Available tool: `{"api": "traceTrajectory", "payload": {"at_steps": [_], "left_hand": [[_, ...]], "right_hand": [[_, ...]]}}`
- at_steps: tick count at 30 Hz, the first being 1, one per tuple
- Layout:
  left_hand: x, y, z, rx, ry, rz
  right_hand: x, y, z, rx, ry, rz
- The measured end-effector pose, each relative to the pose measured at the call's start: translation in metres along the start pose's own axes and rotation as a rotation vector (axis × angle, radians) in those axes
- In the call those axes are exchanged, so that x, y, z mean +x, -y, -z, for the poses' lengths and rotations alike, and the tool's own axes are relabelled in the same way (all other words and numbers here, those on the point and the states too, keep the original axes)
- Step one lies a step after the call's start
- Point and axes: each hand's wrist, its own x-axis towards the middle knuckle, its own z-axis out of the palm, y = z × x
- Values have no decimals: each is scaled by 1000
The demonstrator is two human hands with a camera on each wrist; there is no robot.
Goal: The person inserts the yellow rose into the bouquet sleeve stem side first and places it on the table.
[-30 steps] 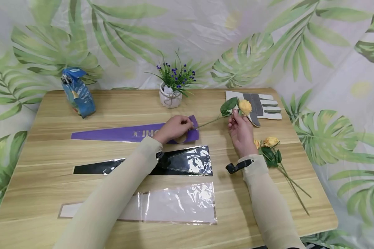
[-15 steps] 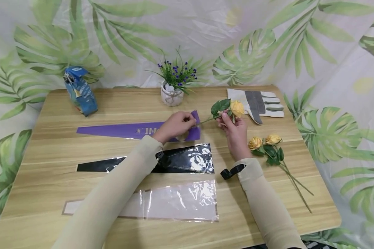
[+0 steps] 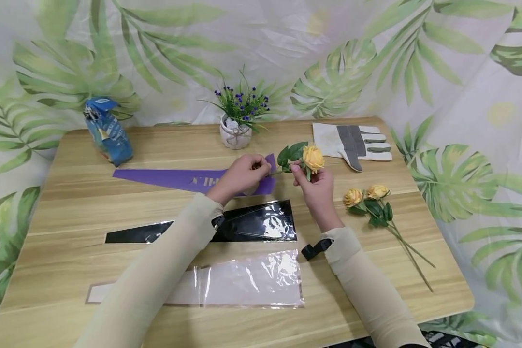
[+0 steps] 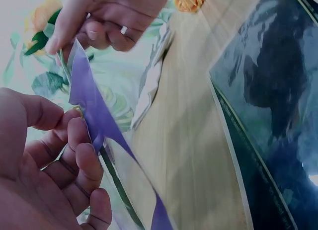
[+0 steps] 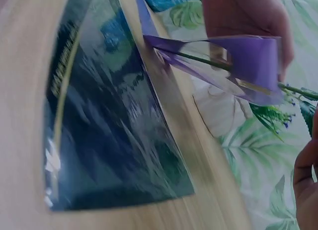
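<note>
My right hand [image 3: 317,193] pinches a yellow artificial rose [image 3: 314,159] by its stem, just under the bloom and leaves. Thumb and fingertips of my left hand [image 3: 243,176] pinch the mouth edge of a long, tapered purple flower sleeve [image 3: 161,178]. In the right wrist view, the green stem [image 5: 198,60] runs inside the partly clear sleeve [image 5: 253,56], whose mouth is raised off the table. Bloom and leaves stay outside, to the right of the mouth. The left wrist view has my left hand [image 4: 44,155] at the sleeve's edge and my right hand [image 4: 109,19] beyond it.
A black sleeve [image 3: 265,224] and a pale clear sleeve [image 3: 248,285] lie nearer me on the wooden table [image 3: 339,299]. Two yellow roses [image 3: 377,208] rest at right. Behind are a work glove [image 3: 326,140], a potted plant [image 3: 236,135] and a blue bag [image 3: 110,137].
My right hand has moved left with the rose, and less stem shows outside the purple sleeve. The left hand keeps its pinch at the sleeve's mouth; the sleeve's narrow end has shifted slightly.
</note>
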Motion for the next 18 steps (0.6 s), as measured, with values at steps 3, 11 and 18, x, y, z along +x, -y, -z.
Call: {"api": "traceTrajectory", "payload": {"at_steps": [3, 11, 18], "left_hand": [[-2, -2, 0, -8, -7, -20], [-9, -5, -2, -61, -33, -9], [-14, -13, -8, -108, -65, -27]], "right_hand": [[-5, 14, -8, -32, -9, -12], [-11, 20, -18, -85, 6, -10], [-11, -3, -16, -108, 22, -31]]}}
